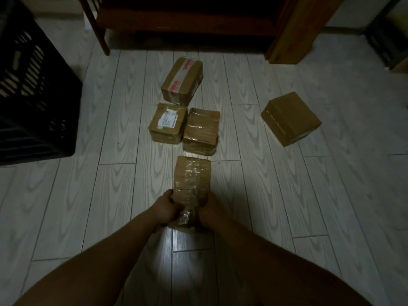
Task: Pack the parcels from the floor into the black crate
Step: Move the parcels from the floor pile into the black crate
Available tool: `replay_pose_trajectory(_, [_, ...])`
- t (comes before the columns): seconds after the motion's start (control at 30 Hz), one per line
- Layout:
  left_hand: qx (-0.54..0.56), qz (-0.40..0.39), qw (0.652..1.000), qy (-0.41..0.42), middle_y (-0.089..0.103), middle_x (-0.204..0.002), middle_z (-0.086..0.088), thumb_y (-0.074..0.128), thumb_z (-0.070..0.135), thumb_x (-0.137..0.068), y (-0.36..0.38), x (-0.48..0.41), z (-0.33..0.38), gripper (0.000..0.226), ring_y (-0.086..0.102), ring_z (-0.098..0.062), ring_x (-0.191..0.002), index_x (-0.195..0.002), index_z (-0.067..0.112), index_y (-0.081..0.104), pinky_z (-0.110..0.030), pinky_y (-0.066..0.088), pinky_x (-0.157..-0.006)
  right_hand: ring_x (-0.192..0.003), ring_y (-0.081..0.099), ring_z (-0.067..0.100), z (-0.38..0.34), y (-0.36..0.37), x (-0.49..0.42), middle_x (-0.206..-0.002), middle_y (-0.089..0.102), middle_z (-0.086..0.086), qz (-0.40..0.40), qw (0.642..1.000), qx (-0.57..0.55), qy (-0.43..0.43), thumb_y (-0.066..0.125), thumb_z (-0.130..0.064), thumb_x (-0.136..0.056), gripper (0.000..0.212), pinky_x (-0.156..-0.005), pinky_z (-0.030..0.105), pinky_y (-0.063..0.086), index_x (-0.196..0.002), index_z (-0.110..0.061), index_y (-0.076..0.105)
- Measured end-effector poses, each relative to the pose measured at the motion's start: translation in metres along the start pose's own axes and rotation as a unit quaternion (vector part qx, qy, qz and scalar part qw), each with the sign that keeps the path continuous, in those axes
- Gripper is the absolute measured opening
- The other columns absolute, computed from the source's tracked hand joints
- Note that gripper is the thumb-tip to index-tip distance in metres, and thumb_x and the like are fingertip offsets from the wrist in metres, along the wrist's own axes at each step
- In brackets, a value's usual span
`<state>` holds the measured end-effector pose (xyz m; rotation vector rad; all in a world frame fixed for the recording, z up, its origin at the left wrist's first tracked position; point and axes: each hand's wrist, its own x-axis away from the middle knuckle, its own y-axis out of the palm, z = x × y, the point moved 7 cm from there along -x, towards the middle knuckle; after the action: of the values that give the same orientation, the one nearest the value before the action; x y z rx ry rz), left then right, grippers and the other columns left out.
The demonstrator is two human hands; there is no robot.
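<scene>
Both hands are clamping onto the near end of the tape-wrapped parcel [191, 180] right now: the left hand [166, 206] is gripping its left edge and the right hand [208, 209] is curling round its right edge, with crinkled clear wrap bunching between them. The parcel is stretching away from the person over the pale plank floor [66, 206]; whether it is lying on the boards or lifting off them, I cannot tell. Just beyond its far end, 2 parcels are sitting side by side and touching, the white-label parcel [166, 123] on the left and the glossy taped parcel [202, 131] on the right. Behind those, the red-tape parcel [182, 81] is lying at an angle. Well apart to the right, a plain cube-shaped box [290, 119] is sitting skewed. The black crate [33, 96] is standing on the floor at far left, its slatted wall facing in. Dark wooden furniture [187, 21] is lining the back.
</scene>
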<state>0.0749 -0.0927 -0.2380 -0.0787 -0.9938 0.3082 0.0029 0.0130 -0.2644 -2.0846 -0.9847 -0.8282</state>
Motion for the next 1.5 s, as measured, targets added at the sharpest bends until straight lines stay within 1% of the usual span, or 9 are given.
replay_pose_trajectory(0.23, [0.020, 0.029, 0.999, 0.024, 0.057, -0.119, -0.017, 0.053, 0.002, -0.091, -0.035, 0.080, 0.049, 0.058, 0.061, -0.039, -0.105, -0.144, 0.015, 0.033, -0.042, 0.056, -0.076, -0.104, 0.058, 0.016, -0.066, -0.029, 0.086, -0.120, 0.061, -0.001, 0.039, 0.999, -0.026, 0.007, 0.050, -0.036, -0.097, 0.031, -0.077, 0.025, 0.047, -0.124, -0.022, 0.054])
replay_pose_trajectory(0.3, [0.065, 0.042, 0.997, 0.021, 0.056, -0.114, -0.012, 0.056, 0.005, -0.091, -0.051, 0.117, 0.069, 0.060, 0.062, -0.033, -0.096, -0.144, 0.020, 0.033, -0.041, 0.056, -0.077, -0.104, 0.061, 0.015, -0.097, -0.037, 0.121, -0.116, 0.063, -0.006, 0.058, 0.997, -0.054, -0.004, 0.049, -0.039, -0.096, 0.031, -0.067, 0.020, 0.044, -0.124, -0.027, 0.056])
replay_pose_trajectory(0.43, [0.147, 0.066, 0.985, 0.054, 0.056, -0.103, -0.005, 0.054, 0.013, -0.093, -0.098, 0.213, 0.129, 0.058, 0.054, -0.015, -0.068, -0.140, 0.035, 0.029, -0.015, 0.043, -0.039, -0.103, 0.060, 0.016, -0.203, -0.065, 0.215, -0.110, 0.062, -0.009, 0.090, 0.993, -0.041, -0.067, 0.049, -0.034, -0.097, 0.029, -0.075, 0.025, 0.048, -0.125, -0.031, 0.054])
replay_pose_trajectory(0.6, [0.200, 0.061, 0.972, 0.105, 0.062, -0.087, -0.003, 0.060, 0.015, -0.089, -0.183, 0.346, 0.213, 0.061, 0.056, -0.009, -0.053, -0.136, 0.043, 0.031, -0.021, 0.040, -0.048, -0.106, 0.056, 0.014, -0.349, -0.097, 0.342, -0.119, 0.056, -0.010, 0.086, 0.984, 0.003, -0.154, 0.052, -0.018, -0.095, 0.044, -0.082, 0.028, 0.046, -0.137, -0.030, 0.044])
replay_pose_trajectory(0.87, [0.247, 0.079, 0.955, 0.142, 0.058, -0.122, -0.006, 0.068, 0.010, -0.083, -0.340, 0.530, 0.295, 0.066, 0.062, -0.031, -0.102, -0.134, 0.041, 0.039, -0.048, 0.055, -0.079, -0.106, 0.061, 0.020, -0.525, -0.083, 0.493, -0.117, 0.059, -0.001, 0.004, 0.986, -0.039, -0.160, 0.069, -0.013, -0.083, 0.061, -0.092, 0.041, 0.053, -0.132, -0.021, 0.033])
replay_pose_trajectory(1.03, [0.249, 0.077, 0.948, 0.183, 0.062, -0.110, -0.006, 0.064, 0.003, -0.084, -0.403, 0.586, 0.337, 0.055, 0.064, -0.026, -0.094, -0.125, 0.035, 0.047, -0.044, 0.054, -0.083, -0.112, 0.054, 0.022, -0.610, -0.096, 0.523, -0.134, 0.047, 0.000, 0.019, 0.974, -0.119, -0.191, 0.074, -0.029, -0.081, 0.091, -0.085, 0.037, 0.049, -0.148, -0.033, 0.012])
replay_pose_trajectory(1.17, [0.223, 0.090, 0.953, 0.186, 0.057, -0.119, -0.009, 0.068, 0.010, -0.082, -0.441, 0.606, 0.363, 0.057, 0.060, -0.032, -0.106, -0.128, 0.033, 0.045, -0.050, 0.052, -0.087, -0.092, 0.061, 0.019, -0.658, -0.090, 0.523, -0.134, 0.051, -0.001, -0.041, 0.968, -0.167, -0.184, 0.068, -0.038, -0.084, 0.093, -0.066, 0.036, 0.055, -0.148, -0.044, 0.001])
replay_pose_trajectory(1.33, [0.268, 0.123, 0.935, 0.196, 0.056, -0.122, -0.011, 0.062, 0.010, -0.086, -0.492, 0.621, 0.376, 0.057, 0.059, -0.032, -0.106, -0.136, 0.027, 0.041, -0.049, 0.053, -0.083, -0.121, 0.054, 0.026, -0.729, -0.065, 0.517, -0.143, 0.047, 0.002, -0.052, 0.954, -0.152, -0.255, 0.069, -0.035, -0.084, 0.091, -0.092, 0.042, 0.050, -0.150, -0.040, 0.006])
replay_pose_trajectory(1.5, [0.305, 0.170, 0.913, 0.212, 0.056, -0.122, -0.009, 0.061, 0.009, -0.087, -0.556, 0.627, 0.371, 0.057, 0.061, -0.029, -0.100, -0.137, 0.027, 0.040, -0.041, 0.053, -0.068, -0.119, 0.054, 0.026, -0.776, -0.010, 0.523, -0.142, 0.047, -0.001, -0.119, 0.950, -0.062, -0.283, 0.071, -0.038, -0.082, 0.094, -0.092, 0.044, 0.050, -0.149, -0.044, 0.006])
